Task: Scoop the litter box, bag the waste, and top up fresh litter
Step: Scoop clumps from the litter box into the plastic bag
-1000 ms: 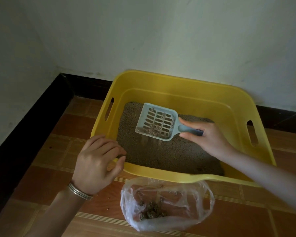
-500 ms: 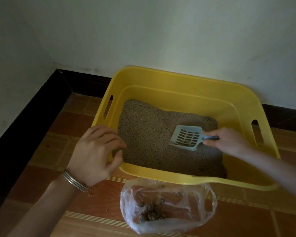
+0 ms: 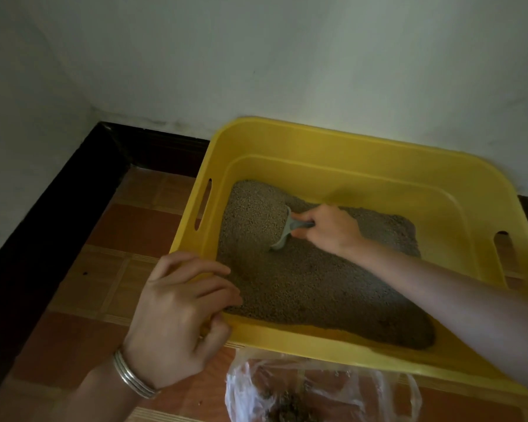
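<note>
My yellow litter box [image 3: 317, 138] sits on the tiled floor [image 3: 134, 226] in the corner of the room, its far rim close to the white wall [image 3: 287, 56]. Grey-brown litter [image 3: 302, 284] covers most of its bottom. It lies deeper toward the left wall of the box and gives way to bare yellow plastic along the right side.

My right hand [image 3: 329, 229] is curled around the handle of the grey scoop [image 3: 285, 231]. The scoop's head is dug into the litter toward the far-left part of the box, so only its back edge and handle show. My left hand [image 3: 177, 312] grips the near-left corner of the box, fingers hooked over the rim and thumb against the outer side. Silver bangles [image 3: 133, 376] ring that wrist.

Just before the box's near rim, a clear plastic bag [image 3: 363, 388] lies open on the floor with dark waste clumps [image 3: 290, 409] in its bottom. My right forearm crosses the near-right corner of the box and hides part of that rim. Black skirting [image 3: 43, 226] runs along the foot of the wall.
</note>
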A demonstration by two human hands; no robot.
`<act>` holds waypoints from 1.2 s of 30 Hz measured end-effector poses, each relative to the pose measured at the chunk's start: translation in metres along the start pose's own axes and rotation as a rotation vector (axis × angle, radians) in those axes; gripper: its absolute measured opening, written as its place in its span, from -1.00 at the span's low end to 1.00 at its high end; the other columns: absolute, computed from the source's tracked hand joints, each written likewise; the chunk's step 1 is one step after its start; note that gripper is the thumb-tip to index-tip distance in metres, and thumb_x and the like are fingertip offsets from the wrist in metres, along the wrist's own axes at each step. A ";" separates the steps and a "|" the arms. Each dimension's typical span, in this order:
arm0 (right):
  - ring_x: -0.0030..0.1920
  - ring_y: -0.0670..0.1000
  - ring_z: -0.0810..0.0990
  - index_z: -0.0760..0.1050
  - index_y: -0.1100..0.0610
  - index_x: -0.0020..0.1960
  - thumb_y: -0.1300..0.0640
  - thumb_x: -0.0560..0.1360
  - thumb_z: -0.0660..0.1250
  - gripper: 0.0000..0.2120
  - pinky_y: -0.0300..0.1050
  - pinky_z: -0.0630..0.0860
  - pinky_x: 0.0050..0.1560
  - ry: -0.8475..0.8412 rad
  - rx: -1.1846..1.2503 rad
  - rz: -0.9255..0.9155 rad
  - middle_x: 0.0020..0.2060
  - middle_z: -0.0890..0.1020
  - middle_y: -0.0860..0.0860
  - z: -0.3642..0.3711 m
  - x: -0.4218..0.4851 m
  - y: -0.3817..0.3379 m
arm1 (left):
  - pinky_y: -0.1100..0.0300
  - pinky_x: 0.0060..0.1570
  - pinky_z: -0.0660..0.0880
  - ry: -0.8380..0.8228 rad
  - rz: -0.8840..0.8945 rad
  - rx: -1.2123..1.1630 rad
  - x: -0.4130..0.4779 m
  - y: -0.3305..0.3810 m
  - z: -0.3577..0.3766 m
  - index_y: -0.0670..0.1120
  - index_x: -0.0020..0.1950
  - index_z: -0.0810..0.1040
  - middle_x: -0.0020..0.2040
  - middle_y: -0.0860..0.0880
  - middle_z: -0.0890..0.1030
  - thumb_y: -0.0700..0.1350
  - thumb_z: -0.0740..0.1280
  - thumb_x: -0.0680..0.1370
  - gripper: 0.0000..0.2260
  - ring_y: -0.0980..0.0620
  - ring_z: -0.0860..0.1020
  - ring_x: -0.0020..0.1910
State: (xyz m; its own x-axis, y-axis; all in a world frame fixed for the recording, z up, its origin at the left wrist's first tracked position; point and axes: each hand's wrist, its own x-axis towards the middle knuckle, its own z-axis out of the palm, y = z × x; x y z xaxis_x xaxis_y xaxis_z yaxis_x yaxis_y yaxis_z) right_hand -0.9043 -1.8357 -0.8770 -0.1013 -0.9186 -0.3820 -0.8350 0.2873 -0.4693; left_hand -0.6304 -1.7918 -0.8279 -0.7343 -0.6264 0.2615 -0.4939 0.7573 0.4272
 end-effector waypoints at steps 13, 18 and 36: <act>-0.29 -0.31 0.56 0.48 -0.06 0.25 -0.01 0.45 0.39 -0.63 -0.33 0.46 -0.29 0.165 0.238 -0.157 0.14 0.60 -0.11 0.016 -0.012 0.012 | 0.15 0.24 0.25 0.026 -0.057 -0.007 0.002 0.000 0.000 0.08 -0.15 0.68 -0.18 0.21 0.64 -0.08 0.19 0.33 -0.72 0.16 0.54 0.06; -0.01 0.03 0.63 0.45 -0.16 0.19 0.03 0.42 0.41 -0.63 0.00 0.54 0.04 0.201 0.385 -0.155 0.10 0.57 -0.19 0.004 -0.027 0.016 | 0.10 0.24 0.28 0.036 -0.066 0.002 0.001 0.000 0.000 0.08 -0.15 0.68 -0.18 0.21 0.64 -0.07 0.20 0.34 -0.73 0.15 0.54 0.07; -0.04 -0.55 0.41 0.48 -0.14 0.17 0.12 0.39 0.45 -0.61 -0.65 0.26 0.01 0.237 0.421 -0.179 0.04 0.50 -0.30 -0.036 -0.082 0.029 | 0.14 0.11 0.34 0.179 -0.076 0.108 0.001 0.004 0.008 0.00 -0.24 0.68 -0.26 0.13 0.65 -0.09 0.22 0.41 -0.77 0.07 0.59 -0.12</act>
State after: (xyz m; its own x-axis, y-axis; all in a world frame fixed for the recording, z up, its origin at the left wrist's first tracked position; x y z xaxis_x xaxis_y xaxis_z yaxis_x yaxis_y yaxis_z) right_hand -0.9398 -1.7618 -0.8308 -0.1376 -0.9856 -0.0987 -0.5649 0.1599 -0.8095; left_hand -0.6361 -1.7880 -0.8329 -0.6035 -0.6978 0.3859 -0.5987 0.7161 0.3588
